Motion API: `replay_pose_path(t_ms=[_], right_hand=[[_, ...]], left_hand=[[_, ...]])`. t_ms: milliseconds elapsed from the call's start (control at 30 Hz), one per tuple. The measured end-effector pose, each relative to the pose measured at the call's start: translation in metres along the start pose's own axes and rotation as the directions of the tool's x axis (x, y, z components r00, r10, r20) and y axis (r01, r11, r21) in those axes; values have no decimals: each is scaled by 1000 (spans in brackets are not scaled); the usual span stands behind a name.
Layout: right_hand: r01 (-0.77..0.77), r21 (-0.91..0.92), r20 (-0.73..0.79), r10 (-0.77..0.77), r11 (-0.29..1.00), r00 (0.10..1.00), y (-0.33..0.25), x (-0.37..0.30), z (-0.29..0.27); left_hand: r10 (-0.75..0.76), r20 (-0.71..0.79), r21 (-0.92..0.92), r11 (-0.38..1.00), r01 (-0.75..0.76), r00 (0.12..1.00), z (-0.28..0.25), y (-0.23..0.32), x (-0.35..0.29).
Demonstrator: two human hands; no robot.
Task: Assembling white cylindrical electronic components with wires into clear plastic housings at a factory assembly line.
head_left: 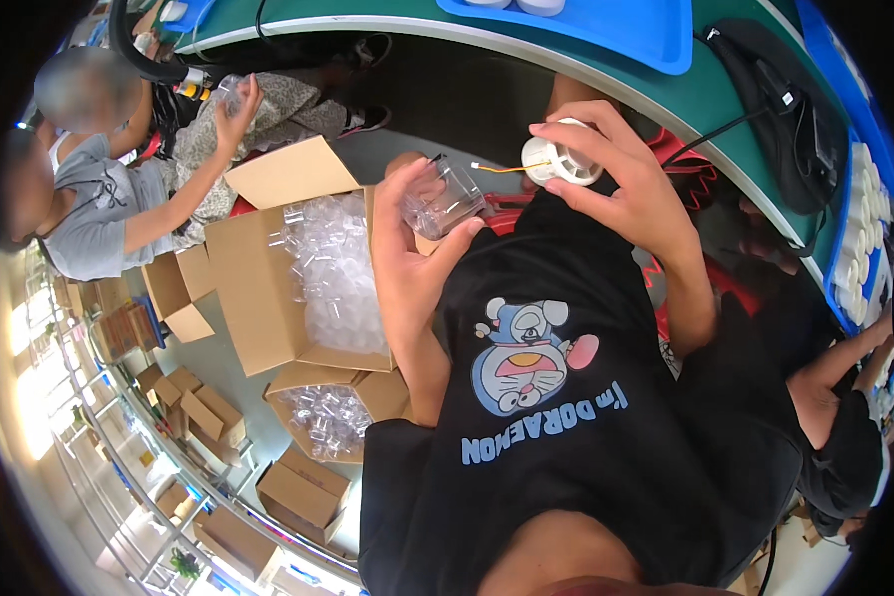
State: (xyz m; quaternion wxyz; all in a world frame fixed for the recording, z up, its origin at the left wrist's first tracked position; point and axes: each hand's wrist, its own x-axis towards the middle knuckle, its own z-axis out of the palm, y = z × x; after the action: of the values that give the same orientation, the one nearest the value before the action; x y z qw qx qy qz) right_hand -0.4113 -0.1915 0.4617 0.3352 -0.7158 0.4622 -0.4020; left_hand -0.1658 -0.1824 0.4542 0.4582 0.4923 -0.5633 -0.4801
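Note:
In my left hand is a clear plastic cup, held by fingers and thumb around its sides. My right hand grips a round white plastic part by its rim. A thin yellow wire with a small white connector at its end sticks out of that part toward the cup. The cup and the white part are apart, both held up in front of my chest. What the white part looks like behind my right fingers is hidden.
An open cardboard box full of clear cups stands at my left, with a smaller box of clear pieces beside it. The green table ahead bears a blue tray and a black object. A co-worker sits at far left.

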Motion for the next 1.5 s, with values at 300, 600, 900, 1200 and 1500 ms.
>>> replay_pose_path(t_ms=[300, 600, 900, 1200, 1500], right_hand=[[133, 100, 38, -138, 986, 990, -13, 14, 23], [109, 329, 72, -139, 938, 988, -11, 13, 44], [-110, 816, 149, -24, 567, 989, -4, 8, 58], [-166, 922, 153, 65, 349, 986, -3, 8, 74], [-249, 952, 230, 123, 178, 965, -6, 4, 81]], left_hand=[[96, 60, 184, 977, -106, 994, -2, 8, -14], [208, -12, 180, 963, -203, 978, -2, 10, -25], [159, -58, 36, 987, -157, 986, 2, 2, -30], [132, -79, -29, 990, -135, 988, 10, -2, -27], [96, -103, -66, 992, -103, 990, 19, -9, -28]])
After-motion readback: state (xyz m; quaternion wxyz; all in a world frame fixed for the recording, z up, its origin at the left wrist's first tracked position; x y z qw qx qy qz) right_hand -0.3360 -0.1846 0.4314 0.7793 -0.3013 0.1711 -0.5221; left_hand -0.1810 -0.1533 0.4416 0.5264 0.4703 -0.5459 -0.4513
